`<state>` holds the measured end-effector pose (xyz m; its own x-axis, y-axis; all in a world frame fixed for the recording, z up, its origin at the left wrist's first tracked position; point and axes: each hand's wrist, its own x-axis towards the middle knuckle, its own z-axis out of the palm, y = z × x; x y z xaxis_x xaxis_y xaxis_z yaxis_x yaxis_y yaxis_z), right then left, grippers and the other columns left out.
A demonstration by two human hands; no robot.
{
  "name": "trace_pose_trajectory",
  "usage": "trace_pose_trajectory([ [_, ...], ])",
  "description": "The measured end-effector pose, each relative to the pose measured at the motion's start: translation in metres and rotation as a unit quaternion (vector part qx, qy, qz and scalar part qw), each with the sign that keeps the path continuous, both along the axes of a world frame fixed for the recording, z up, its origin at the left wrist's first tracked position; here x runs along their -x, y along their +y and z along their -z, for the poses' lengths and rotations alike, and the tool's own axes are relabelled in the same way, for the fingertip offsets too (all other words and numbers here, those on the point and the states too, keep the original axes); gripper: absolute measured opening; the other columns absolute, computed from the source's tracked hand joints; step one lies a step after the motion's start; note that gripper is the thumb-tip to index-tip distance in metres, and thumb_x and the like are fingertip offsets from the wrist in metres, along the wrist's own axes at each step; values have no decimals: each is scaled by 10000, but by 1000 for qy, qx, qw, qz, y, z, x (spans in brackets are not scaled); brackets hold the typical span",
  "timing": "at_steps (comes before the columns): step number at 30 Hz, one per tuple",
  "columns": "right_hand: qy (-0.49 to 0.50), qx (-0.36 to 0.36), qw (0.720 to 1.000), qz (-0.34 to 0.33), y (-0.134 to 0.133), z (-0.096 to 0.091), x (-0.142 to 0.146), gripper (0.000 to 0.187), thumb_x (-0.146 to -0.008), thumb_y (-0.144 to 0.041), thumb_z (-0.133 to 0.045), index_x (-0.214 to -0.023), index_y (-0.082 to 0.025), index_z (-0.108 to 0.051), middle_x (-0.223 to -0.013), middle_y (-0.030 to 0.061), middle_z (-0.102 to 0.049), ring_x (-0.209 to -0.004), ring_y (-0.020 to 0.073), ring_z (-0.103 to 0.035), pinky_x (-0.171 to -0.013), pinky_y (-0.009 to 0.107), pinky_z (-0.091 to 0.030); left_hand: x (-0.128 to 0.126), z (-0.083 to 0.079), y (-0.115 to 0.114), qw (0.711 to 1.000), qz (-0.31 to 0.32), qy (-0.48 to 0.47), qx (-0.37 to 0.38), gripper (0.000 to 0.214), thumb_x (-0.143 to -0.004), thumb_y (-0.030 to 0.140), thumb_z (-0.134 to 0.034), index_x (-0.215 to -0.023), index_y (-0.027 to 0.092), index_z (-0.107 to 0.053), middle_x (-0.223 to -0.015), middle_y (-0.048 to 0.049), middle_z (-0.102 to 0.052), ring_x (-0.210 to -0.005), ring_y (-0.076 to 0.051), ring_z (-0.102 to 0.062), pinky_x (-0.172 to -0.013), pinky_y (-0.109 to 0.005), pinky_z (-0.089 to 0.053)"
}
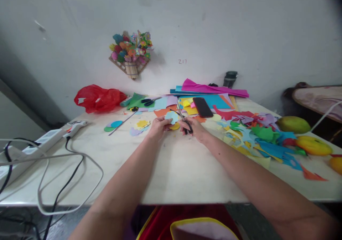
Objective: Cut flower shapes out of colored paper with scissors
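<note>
Pinched in my left hand (159, 125) is a light blue paper cutout (171, 117) with a scalloped edge. My right hand (194, 126) grips a pair of black-handled scissors (189, 126), blades pointing up and away just right of the cutout. A yellow paper piece (175, 126) shows below the cutout; whether it is held or lies on the table I cannot tell. Left of my left hand lie yellow flower-shaped cutouts (142, 124) on lilac and pale blue paper. Farther left are a blue paper circle (116, 124) and a green one.
Paper scraps (267, 135) and several mangoes (314, 145) spread along the right. A phone (202, 107) lies on coloured sheets behind my hands, near rolled magenta paper (213, 88). Second scissors (151, 100) and a red plastic bag (98, 98) sit back left. Power strips (48, 137) and cables occupy the left edge.
</note>
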<state>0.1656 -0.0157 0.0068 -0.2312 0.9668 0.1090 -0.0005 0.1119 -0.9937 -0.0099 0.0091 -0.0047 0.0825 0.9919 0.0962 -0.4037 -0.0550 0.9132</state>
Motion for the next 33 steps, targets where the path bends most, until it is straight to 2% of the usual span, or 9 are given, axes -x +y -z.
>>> trace_pose_trajectory([
  [6, -35, 11, 997, -61, 3, 2, -6, 314, -784, -423, -713, -790, -150, -557, -616, 35, -656, -452, 101, -589, -302, 160, -276, 2, -4, -2, 1000, -4, -24, 7, 184, -604, 153, -785, -755, 98, -695, -756, -85, -728, -696, -171, -698, -672, -254, -572],
  [10, -46, 14, 996, -72, 4, 1, -10, 264, -848, -386, -651, -787, -147, -558, -621, 49, -669, -448, 98, -595, -304, 153, -276, 2, -7, -4, 999, -3, -40, 12, 166, -621, 111, -758, -776, 85, -704, -779, -89, -734, -713, -172, -706, -697, -255, -586],
  [16, -54, 6, 994, -95, 6, 2, -13, 275, -827, -382, -682, -753, -150, -554, -614, 30, -663, -442, 86, -590, -303, 149, -282, 2, -6, -2, 999, -14, -46, 20, 155, -619, 87, -757, -763, 85, -697, -771, -85, -735, -714, -173, -711, -780, -294, -597],
  [23, -84, 12, 991, -101, 1, -3, -10, 250, -833, -331, -671, -704, -149, -558, -587, 18, -651, -424, 74, -568, -299, 143, -277, 2, -6, -3, 998, -7, -65, 16, 144, -607, 77, -750, -737, 85, -691, -756, -82, -738, -698, -169, -712, -692, -247, -592],
  [33, -86, 9, 991, -100, 0, -4, -9, 250, -795, -314, -689, -674, -155, -538, -574, 3, -628, -412, 68, -542, -302, 149, -281, 1, -7, -4, 998, -12, -47, 29, 149, -617, 67, -754, -739, 88, -670, -753, -88, -729, -701, -173, -712, -711, -260, -580],
])
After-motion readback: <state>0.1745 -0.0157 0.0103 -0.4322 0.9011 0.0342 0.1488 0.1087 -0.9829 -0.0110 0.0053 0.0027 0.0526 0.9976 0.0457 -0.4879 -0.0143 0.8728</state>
